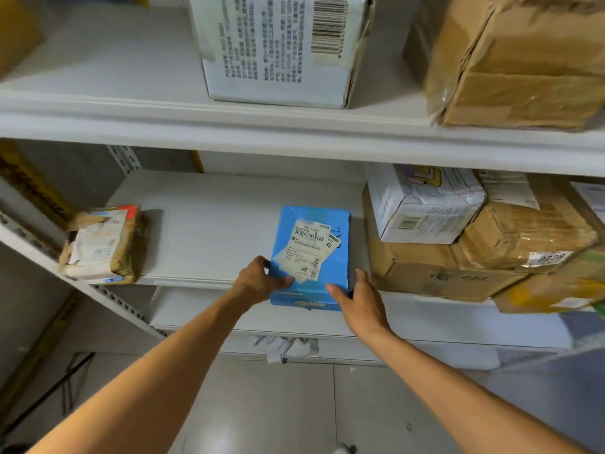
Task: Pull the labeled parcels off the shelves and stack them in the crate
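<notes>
A flat blue parcel (312, 253) with white shipping labels lies on the middle shelf (209, 224), its near end hanging over the shelf's front edge. My left hand (262, 278) grips the parcel's near left corner, thumb on top. My right hand (355, 298) holds the near right corner, thumb on the top face and fingers along the side. No crate is in view.
A small taped parcel (104, 245) sits at the shelf's left end. Stacked cardboard boxes (458, 253) crowd the right, close to my right hand. Above, a white printed box (278, 47) and a brown carton (517, 60) stand on the upper shelf. Grey floor tiles lie below.
</notes>
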`<state>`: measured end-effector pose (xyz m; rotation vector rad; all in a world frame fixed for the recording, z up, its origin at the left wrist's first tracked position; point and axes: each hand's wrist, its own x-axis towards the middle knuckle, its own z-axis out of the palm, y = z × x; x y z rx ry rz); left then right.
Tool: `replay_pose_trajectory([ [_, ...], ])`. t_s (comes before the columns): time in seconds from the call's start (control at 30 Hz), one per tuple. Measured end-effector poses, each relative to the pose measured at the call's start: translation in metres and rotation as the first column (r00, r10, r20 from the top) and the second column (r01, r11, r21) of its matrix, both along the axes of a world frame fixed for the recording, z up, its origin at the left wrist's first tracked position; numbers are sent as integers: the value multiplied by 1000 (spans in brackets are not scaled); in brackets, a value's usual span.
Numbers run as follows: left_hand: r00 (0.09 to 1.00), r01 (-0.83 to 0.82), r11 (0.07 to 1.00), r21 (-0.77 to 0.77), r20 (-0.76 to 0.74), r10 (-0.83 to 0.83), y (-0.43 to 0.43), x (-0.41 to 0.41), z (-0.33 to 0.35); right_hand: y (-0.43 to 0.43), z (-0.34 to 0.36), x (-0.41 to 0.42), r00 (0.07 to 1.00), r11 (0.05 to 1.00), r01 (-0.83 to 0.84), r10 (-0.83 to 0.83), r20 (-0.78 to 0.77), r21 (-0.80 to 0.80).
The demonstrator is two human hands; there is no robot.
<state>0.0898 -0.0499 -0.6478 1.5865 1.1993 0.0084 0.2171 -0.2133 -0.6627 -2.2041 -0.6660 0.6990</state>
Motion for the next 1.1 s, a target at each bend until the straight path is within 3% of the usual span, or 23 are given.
replay_pose_trajectory([
  [0.13,998,27,999,-47,53,-24,11,-18,2,14,-5,-8,998,998,-52,53,23,-21],
  [0.27,991,-48,999,-14,128,49,-1,-23,-4,19,1,-5,987,1000,-8,9,-158,5],
  [0.5,965,-90,988,-128,235,119,-30,-49,14,-3,30,-2,961,991,-130,119,-250,-24],
  [0.63,946,-138,989,-58,289,149,-30,-58,50,-2,64,-10,969,982,-178,185,-164,57],
  [0.8,942,-71,996,46,331,52,-26,-66,89,3,94,-20,981,965,-168,185,-65,203],
  [1.1,838,-197,974,-110,497,226,-30,-74,106,1,131,-18,984,954,-121,151,-90,274],
])
